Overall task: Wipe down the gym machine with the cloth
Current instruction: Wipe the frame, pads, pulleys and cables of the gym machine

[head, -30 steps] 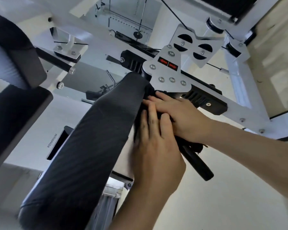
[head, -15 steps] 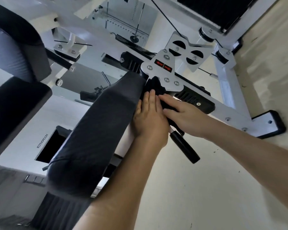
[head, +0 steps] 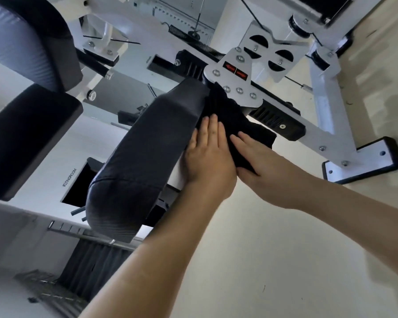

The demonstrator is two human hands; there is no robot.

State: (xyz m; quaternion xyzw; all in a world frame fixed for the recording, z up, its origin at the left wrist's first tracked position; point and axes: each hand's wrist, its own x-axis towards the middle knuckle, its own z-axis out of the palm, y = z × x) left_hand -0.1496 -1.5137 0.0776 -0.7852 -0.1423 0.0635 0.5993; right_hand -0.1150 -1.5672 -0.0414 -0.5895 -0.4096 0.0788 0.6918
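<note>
A white-framed gym machine (head: 324, 115) fills the view, with a long black padded rest (head: 152, 148) running from lower left up to a bolted white bracket (head: 237, 88). A black cloth (head: 241, 125) lies bunched against the pad's right side, below that bracket. My left hand (head: 207, 157) lies flat, fingers together, on the pad's edge and the cloth's left part. My right hand (head: 260, 166) presses on the cloth from the right, thumb tucked under its lower edge. The handle under the cloth is hidden.
A black seat pad (head: 25, 138) and back pad (head: 32, 37) sit at the left. The frame's black-capped foot (head: 363, 161) rests on the beige floor (head: 274, 260) at right. A spring and cable run behind the bracket.
The view pulled back and tilted. The cloth now spreads wider over the side of the pad and covers the black handle seen earlier. Both hands slid up along the pad.
</note>
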